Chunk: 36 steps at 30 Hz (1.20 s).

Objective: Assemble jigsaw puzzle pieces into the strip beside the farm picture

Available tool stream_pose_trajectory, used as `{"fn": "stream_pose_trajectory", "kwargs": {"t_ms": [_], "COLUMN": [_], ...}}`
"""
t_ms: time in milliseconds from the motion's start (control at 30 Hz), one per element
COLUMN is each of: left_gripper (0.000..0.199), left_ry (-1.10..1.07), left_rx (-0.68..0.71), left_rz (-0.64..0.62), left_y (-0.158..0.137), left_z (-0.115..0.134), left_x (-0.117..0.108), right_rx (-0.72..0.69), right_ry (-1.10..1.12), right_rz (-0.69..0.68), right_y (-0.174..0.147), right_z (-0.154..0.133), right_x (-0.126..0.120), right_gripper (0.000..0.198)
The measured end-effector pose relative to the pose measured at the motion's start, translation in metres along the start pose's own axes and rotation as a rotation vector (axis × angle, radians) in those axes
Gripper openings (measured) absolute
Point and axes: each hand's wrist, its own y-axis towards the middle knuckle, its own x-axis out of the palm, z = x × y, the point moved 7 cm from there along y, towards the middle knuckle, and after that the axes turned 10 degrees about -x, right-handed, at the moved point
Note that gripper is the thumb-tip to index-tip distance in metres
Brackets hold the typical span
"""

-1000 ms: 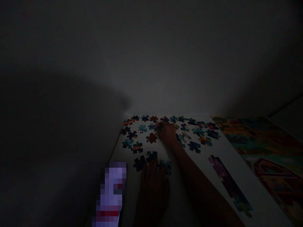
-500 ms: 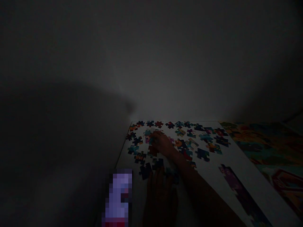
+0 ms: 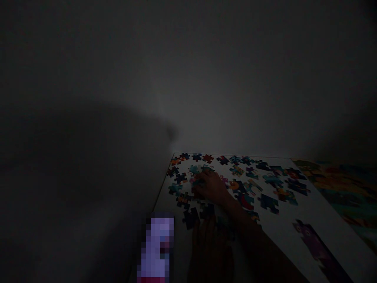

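Cardboard jigsaw pieces (image 3: 235, 181) lie scattered on the white bench (image 3: 282, 220). Right hand (image 3: 210, 186) curls over pieces near the far-left corner; whether it grips one is unclear. Left hand (image 3: 210, 251) rests flat, fingers spread. Lifting one piece cleanly would avoid dragging its neighbours.

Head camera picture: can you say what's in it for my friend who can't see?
In dim light, the right hand reaches among loose puzzle pieces on a white table; the left hand lies flat nearer.

Puzzle pieces (image 3: 235, 181) — blue, teal, red, orange — on a white table (image 3: 282, 224).
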Motion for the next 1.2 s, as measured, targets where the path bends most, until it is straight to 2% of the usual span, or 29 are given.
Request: {"fn": "stream_pose_trajectory", "kwargs": {"t_ms": [233, 400, 533, 800, 900, 1033, 1100, 1200], "left_gripper": [0.046, 0.043, 0.046, 0.046, 0.042, 0.039, 0.038, 0.036], "left_ry": [-0.008, -0.020, -0.027, -0.047, -0.029, 0.038, 0.049, 0.030], "left_rx": [0.019, 0.044, 0.066, 0.110, 0.146, 0.211, 0.230, 0.214], "left_rz": [0.009, 0.018, 0.024, 0.004, 0.016, 0.082, 0.079, 0.093], "left_y": [-0.002, -0.002, -0.001, 0.004, 0.007, 0.010, 0.010, 0.010], "left_z": [0.003, 0.005, 0.007, 0.012, 0.013, 0.011, 0.009, 0.009], "left_x": [-0.005, -0.010, -0.013, -0.023, -0.026, -0.024, -0.021, -0.023], "right_rx": [-0.040, -0.018, -0.018, 0.065, 0.042, 0.006, 0.048, 0.200], "right_ry": [-0.043, -0.049, -0.070, -0.099, -0.075, -0.087, -0.138, -0.255], "right_rz": [0.027, -0.020, -0.001, 0.025, 0.000, -0.098, -0.166, -0.240], "right_y": [0.001, 0.002, 0.002, 0.004, 0.007, -0.006, -0.028, -0.078], "right_z": [-0.006, -0.006, -0.007, -0.007, -0.017, -0.028, -0.025, -0.008], "right_x": [-0.005, -0.001, 0.000, -0.003, -0.015, -0.048, -0.067, -0.090], "right_gripper": [0.027, 0.034, 0.037, 0.038, 0.034, 0.030, 0.030, 0.031]}}
